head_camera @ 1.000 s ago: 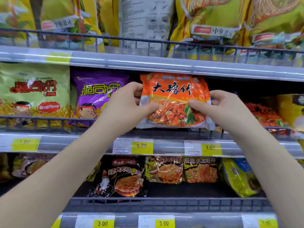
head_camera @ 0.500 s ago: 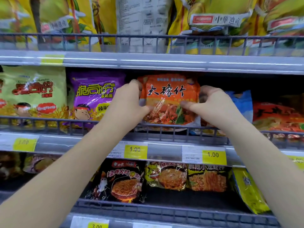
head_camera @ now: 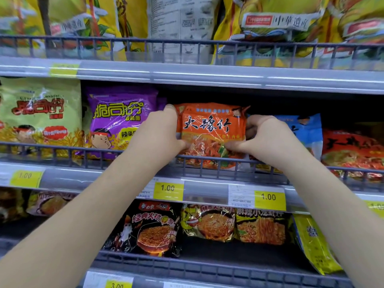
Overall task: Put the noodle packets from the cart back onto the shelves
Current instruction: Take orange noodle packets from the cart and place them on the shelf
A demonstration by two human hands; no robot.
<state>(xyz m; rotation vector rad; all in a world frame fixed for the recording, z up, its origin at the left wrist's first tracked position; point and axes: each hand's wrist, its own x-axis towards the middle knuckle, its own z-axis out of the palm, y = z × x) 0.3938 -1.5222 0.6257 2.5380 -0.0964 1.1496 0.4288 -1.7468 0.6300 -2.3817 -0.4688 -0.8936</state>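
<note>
I am working at the grey metal middle shelf, whose dark wire rail is running along its front. The crinkly orange plastic noodle packet is standing upright just behind that rail, between a glossy purple packet on its left and a pale blue plastic packet on its right. The rail is hiding its bottom edge, so I cannot tell whether it is resting on the shelf floor.

My left hand is gripping its left edge and my right hand its right edge. My fingers are curling behind it and my thumbs are pinching the front.

If I am letting go before it is seated, it is likely tipping forward over the low rail and falling. Squeezing the thin film too hard is risking crushed noodles, and pushing it sideways is risking toppling the purple neighbour.
</note>
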